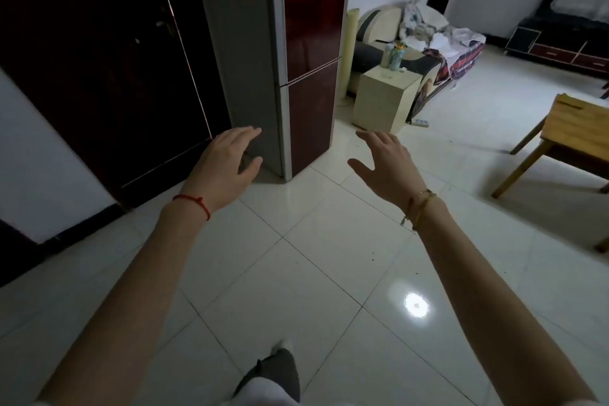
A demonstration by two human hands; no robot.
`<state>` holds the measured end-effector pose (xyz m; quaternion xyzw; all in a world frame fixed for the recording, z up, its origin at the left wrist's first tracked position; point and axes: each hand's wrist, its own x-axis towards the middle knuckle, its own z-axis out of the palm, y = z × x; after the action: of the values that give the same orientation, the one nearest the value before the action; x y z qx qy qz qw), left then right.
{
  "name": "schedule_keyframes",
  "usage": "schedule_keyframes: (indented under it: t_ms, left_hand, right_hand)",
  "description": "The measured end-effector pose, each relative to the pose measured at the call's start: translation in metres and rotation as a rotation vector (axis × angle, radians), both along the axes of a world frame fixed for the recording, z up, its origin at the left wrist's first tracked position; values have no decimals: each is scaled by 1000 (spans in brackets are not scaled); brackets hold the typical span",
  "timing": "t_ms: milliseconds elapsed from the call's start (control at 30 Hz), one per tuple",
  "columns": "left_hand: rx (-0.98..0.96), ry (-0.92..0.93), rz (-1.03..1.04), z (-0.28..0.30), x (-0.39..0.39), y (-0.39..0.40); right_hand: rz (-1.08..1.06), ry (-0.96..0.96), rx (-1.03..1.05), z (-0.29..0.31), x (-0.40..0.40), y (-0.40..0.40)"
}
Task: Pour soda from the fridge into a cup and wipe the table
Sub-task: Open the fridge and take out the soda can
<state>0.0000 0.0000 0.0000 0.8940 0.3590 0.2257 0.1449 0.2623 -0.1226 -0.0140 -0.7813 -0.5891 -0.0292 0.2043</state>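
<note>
— Reaching out with both arms, are you holding anything?

— No. My left hand (227, 163) has its fingers loosely spread and gripping nothing; my right hand (385, 165) is the same, fingers straight and apart, thumb out to the side.

— Where's the fridge?

— The fridge (309, 53), dark red doors shut, stands just beyond my fingertips, between the two hands and above them. My left fingers lie in front of its grey side panel, whether touching I cannot tell.

— And the table?

— The wooden table (580, 129) sits well off to the right of my right fingers, on the white tiled floor (296, 274).
</note>
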Motion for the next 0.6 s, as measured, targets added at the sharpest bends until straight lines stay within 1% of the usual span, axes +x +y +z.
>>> schedule_keyframes:
  t_ms: [100, 300, 433, 600]
  left_hand:
    - [-18, -21, 18, -9, 9, 13]
    - [-60, 9, 30, -31, 36, 54]
    - [-83, 24, 37, -39, 58, 95]
    - [-90, 33, 48, -32, 91, 160]
  right_hand:
    - [-5, 13, 12, -9, 9, 13]
    - [-6, 40, -41, -34, 33, 56]
    - [-6, 68, -69, -46, 53, 99]
    - [-19, 107, -82, -43, 81, 164]
